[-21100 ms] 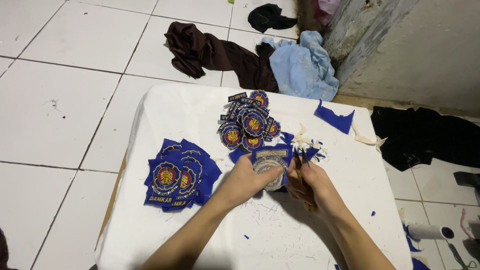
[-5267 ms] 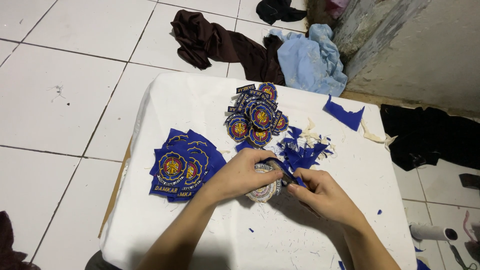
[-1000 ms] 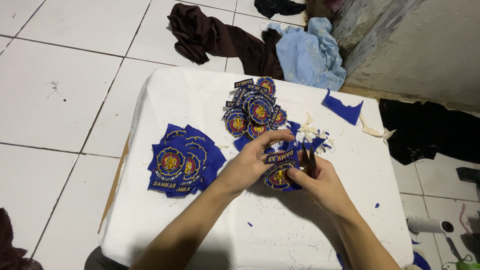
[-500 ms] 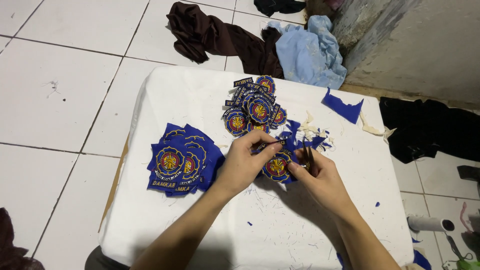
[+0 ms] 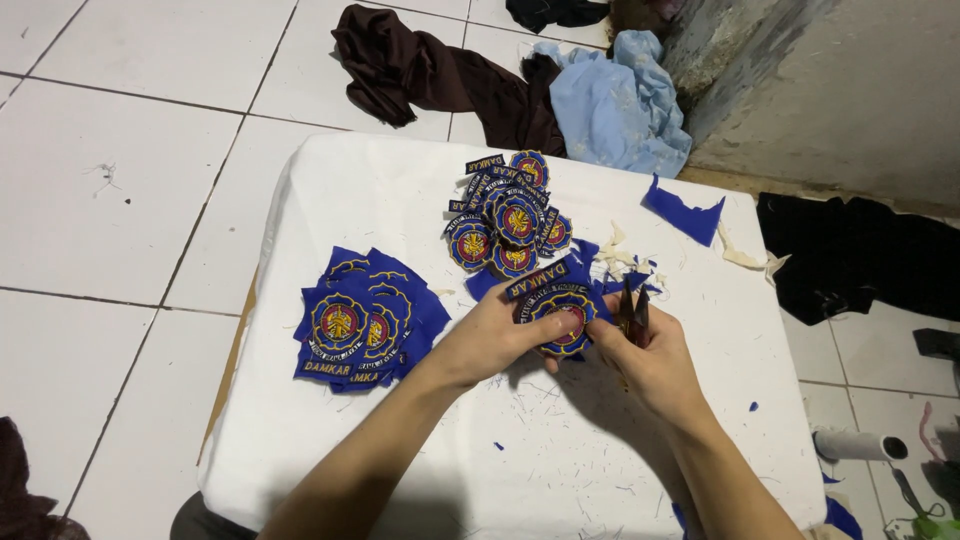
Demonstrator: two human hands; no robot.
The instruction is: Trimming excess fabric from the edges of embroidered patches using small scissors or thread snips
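Note:
My left hand (image 5: 493, 335) pinches a round blue embroidered patch (image 5: 556, 312) with a curved label strip on top, held face up over the white table (image 5: 420, 190). My right hand (image 5: 648, 352) touches the patch's right edge and grips small dark scissors (image 5: 632, 310), blades pointing away from me. A pile of trimmed round patches (image 5: 508, 215) lies just beyond my hands. A stack of untrimmed patches on blue fabric squares (image 5: 362, 322) sits to the left of my left forearm.
Blue and cream fabric offcuts (image 5: 683, 212) lie at the table's far right. Dark brown cloth (image 5: 420, 70) and light blue cloth (image 5: 620, 100) are heaped on the tiled floor beyond. Black fabric (image 5: 860, 260) and a white roll (image 5: 860, 445) lie to the right.
The patch has been turned in my hands and now lies face up, with its label strip on top. The scissors sit beside its right edge.

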